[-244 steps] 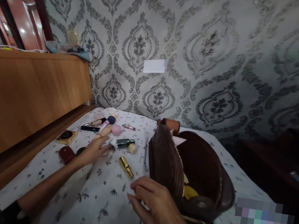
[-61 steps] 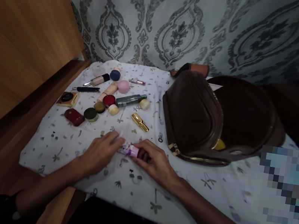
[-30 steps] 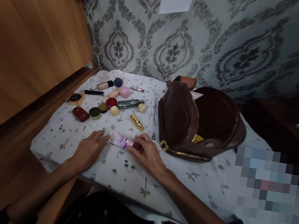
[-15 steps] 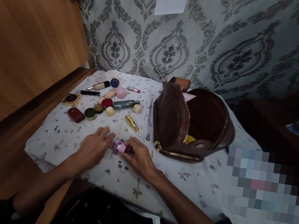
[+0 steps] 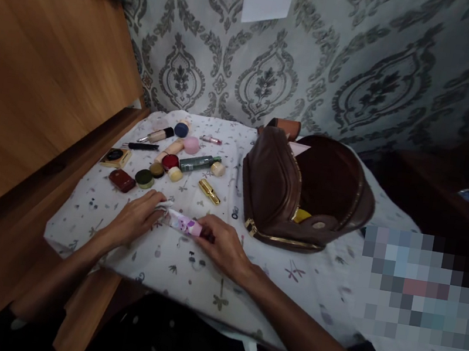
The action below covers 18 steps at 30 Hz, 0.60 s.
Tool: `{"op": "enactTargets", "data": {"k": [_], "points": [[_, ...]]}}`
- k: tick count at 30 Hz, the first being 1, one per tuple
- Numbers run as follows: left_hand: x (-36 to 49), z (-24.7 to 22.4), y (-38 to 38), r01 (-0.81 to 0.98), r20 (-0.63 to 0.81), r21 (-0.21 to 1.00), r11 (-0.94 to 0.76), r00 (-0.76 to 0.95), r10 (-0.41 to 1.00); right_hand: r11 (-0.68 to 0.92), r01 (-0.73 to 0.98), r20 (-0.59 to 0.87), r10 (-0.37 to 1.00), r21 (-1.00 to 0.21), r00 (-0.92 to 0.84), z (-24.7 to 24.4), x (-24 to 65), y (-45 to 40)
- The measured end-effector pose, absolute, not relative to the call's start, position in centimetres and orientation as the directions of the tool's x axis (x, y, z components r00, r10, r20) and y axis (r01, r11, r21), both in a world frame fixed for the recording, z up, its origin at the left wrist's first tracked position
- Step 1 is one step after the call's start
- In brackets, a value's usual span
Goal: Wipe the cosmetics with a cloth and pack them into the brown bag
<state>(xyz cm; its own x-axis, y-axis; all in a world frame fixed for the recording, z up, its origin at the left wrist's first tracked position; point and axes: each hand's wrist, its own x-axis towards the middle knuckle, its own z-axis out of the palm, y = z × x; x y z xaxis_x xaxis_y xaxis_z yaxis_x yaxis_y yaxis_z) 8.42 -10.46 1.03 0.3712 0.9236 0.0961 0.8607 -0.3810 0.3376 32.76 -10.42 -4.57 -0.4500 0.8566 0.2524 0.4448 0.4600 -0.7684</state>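
A small tube with a pink and purple pattern (image 5: 184, 224) lies between my two hands, low over the patterned white cloth. My right hand (image 5: 223, 245) has its fingers closed on the tube's right end. At the other end, my left hand (image 5: 134, 219) pinches a bit of whitish, crumpled material, perhaps a cloth or wipe, against the tube. Just beyond my hands lie a gold lipstick tube (image 5: 209, 192), a dark green round jar (image 5: 144, 178) and a dark red case (image 5: 122, 181).
An open brown bag (image 5: 272, 187) stands right of my hands. Several cosmetics, among them a green tube (image 5: 198, 163) and a pink round item (image 5: 191, 145), lie at the back left. A wooden cabinet (image 5: 50, 69) borders the left side.
My left hand has moved left, away from my right hand, so more of the patterned tube shows. Whitish material now shows at my left fingers. The view has shifted slightly.
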Motion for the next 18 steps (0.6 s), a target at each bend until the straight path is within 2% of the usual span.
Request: {"op": "enactTargets", "data": {"k": [2,5,7,10,13,15,18], "points": [[8.4,1.1,-10.4,0.833,0.17,0.36,-0.421,0.385,0.907,0.508,0.458,0.312,0.843,-0.73,-0.437,-4.7,32.9,-10.4],[8.5,0.7,-10.5,0.857,0.219,0.278,-0.433,0.383,0.898,0.534,0.464,0.346,0.833,-0.707,-0.431,-5.1,33.0,-10.1],[8.7,0.4,-10.7,0.896,0.204,0.165,-0.412,0.378,0.903,0.525,0.459,0.339,0.837,-0.716,-0.429,-5.3,33.1,-9.8],[9.4,0.5,-11.4,0.934,0.167,-0.065,-0.352,0.358,0.919,0.504,0.453,0.317,0.846,-0.735,-0.428,-5.5,33.0,-9.5],[10.9,1.2,-12.2,0.903,0.107,-0.287,-0.321,0.363,0.925,0.499,0.441,0.305,0.845,-0.746,-0.439,-5.3,32.9,-9.5],[12.2,1.7,-12.7,0.861,0.059,-0.375,-0.345,0.393,0.917,0.497,0.444,0.3,0.845,-0.746,-0.442,-5.3,32.9,-9.7],[14.2,1.8,-13.3,0.805,0.021,-0.427,-0.412,0.464,0.886,0.496,0.457,0.298,0.848,-0.739,-0.438,-5.3,32.8,-9.9]]}}
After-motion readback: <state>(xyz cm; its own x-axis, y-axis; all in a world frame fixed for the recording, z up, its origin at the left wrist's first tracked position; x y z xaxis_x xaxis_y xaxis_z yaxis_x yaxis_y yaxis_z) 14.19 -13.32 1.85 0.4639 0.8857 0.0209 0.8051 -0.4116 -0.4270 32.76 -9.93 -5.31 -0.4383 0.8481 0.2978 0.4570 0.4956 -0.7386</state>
